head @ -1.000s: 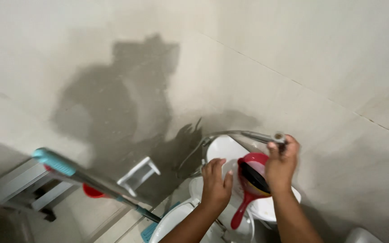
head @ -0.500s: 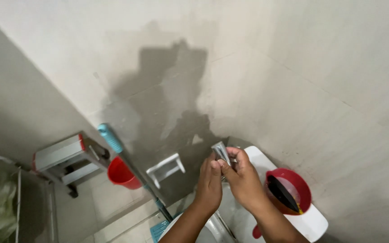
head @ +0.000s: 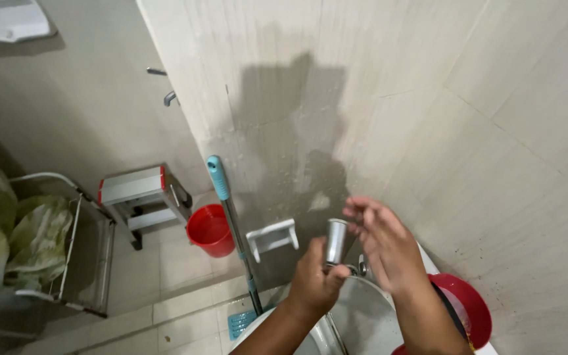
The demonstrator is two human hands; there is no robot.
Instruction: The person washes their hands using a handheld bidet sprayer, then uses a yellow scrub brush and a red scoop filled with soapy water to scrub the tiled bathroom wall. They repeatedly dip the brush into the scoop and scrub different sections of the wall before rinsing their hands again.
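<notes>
My left hand point(head: 317, 279) is closed around the lower part of a shiny metal spray head point(head: 335, 240), held upright in front of the tiled wall. A thin metal hose point(head: 334, 332) hangs down from it over the white toilet point(head: 363, 315). My right hand point(head: 382, 246) hovers just to the right of the spray head with its fingers spread, holding nothing. A red dipper point(head: 471, 309) rests on the toilet tank at the lower right.
A mop with a teal grip point(head: 231, 230) leans on the wall beside a white paper holder point(head: 272, 235). A red bucket point(head: 210, 230) and a grey step stool point(head: 141, 197) stand on the floor at left. A wire rack point(head: 67, 256) holds green cloth.
The view has swung left and down. Both hands were clasped on the spray head; now my right hand has let go and opened, while my left keeps hold.
</notes>
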